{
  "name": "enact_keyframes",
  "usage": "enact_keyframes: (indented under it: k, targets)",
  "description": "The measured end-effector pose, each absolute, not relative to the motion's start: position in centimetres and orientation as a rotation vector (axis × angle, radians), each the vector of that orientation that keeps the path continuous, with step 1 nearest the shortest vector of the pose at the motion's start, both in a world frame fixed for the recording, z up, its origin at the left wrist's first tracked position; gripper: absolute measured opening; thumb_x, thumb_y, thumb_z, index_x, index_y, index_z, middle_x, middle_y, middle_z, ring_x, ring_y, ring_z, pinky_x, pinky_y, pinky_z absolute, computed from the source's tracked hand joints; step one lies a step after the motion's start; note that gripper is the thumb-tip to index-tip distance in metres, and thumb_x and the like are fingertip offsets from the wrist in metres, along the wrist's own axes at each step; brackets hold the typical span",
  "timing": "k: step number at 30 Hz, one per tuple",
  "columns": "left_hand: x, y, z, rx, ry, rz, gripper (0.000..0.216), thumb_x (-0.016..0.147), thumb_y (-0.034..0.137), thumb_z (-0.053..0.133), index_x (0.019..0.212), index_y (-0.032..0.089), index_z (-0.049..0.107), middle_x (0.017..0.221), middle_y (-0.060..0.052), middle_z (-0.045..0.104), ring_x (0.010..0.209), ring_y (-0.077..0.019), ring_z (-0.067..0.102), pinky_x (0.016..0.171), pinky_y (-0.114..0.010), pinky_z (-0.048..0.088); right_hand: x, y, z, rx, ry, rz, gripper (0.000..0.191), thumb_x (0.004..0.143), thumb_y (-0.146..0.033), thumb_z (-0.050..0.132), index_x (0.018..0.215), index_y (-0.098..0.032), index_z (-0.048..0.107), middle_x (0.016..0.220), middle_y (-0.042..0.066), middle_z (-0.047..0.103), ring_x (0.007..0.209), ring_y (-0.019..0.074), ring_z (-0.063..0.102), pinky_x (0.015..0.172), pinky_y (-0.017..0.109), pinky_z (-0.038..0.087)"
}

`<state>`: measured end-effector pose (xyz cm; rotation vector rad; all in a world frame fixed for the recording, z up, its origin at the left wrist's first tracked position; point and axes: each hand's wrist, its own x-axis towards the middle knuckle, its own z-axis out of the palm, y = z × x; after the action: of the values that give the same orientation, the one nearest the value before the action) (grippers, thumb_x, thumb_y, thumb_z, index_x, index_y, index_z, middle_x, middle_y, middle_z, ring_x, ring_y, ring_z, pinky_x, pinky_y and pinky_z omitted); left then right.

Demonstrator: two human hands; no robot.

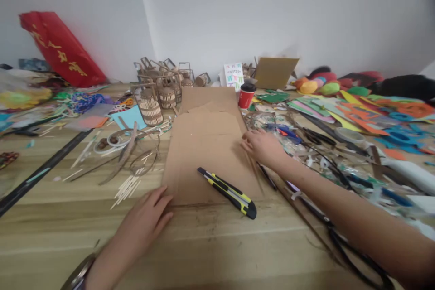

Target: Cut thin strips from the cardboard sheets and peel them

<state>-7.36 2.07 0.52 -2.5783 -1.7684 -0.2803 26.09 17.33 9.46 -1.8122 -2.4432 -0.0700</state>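
Observation:
A long brown cardboard sheet (207,145) lies flat on the wooden table (217,244), running away from me. My left hand (146,219) rests open and flat at its near left corner, fingers touching the edge. At the sheet's right edge, my right hand (263,147) lies with fingers curled over the cardboard; I cannot see anything in them. A yellow and black utility knife (229,191) lies loose on the near part of the sheet, between both hands.
Small wooden lanterns (159,95) stand at the back left, a red cup (246,95) behind the sheet. Coloured paper scraps (367,113) and scissors (353,253) crowd the right side. Thin sticks (127,188), a long black ruler (41,172) and a red bag (61,50) lie left.

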Motion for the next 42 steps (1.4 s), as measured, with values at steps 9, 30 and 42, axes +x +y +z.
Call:
enact_keyframes:
  k: [9, 30, 42]
  targets:
    - [-5.0, 2.2, 1.8, -2.722, -1.609, -0.292, 0.032, 0.094, 0.024, 0.046, 0.114, 0.019, 0.070, 0.131, -0.011, 0.062, 0.132, -0.0326, 0.045, 0.108, -0.053, 0.041, 24.6, 7.0, 5.1, -1.535, -2.621, 0.405, 0.030, 0.085, -0.032, 0.064, 0.111, -0.017, 0.064, 0.107, 0.011, 0.066, 0.098, 0.0265, 0.064, 0.082, 0.034, 0.047]
    - [0.8, -1.1, 4.3, -3.482, -1.036, -0.305, 0.035, 0.096, 0.039, 0.051, 0.123, 0.020, 0.063, 0.140, -0.008, 0.056, 0.137, -0.0241, 0.043, 0.117, -0.038, 0.032, 26.5, 8.6, 3.6, -1.484, -2.229, 0.830, 0.039, 0.085, -0.040, 0.047, 0.113, -0.019, 0.065, 0.108, 0.008, 0.072, 0.098, 0.0253, 0.066, 0.081, 0.034, 0.050]
    - [0.2, -3.5, 6.3, -3.338, -1.284, -0.516, 0.024, 0.098, 0.034, 0.048, 0.098, 0.023, 0.069, 0.097, 0.002, 0.075, 0.090, -0.0139, 0.069, 0.078, -0.022, 0.053, 26.2, 6.3, 3.1, -1.251, -2.303, 0.834, 0.034, 0.082, -0.024, 0.051, 0.115, -0.018, 0.060, 0.111, 0.010, 0.066, 0.102, 0.0221, 0.062, 0.090, 0.035, 0.048]
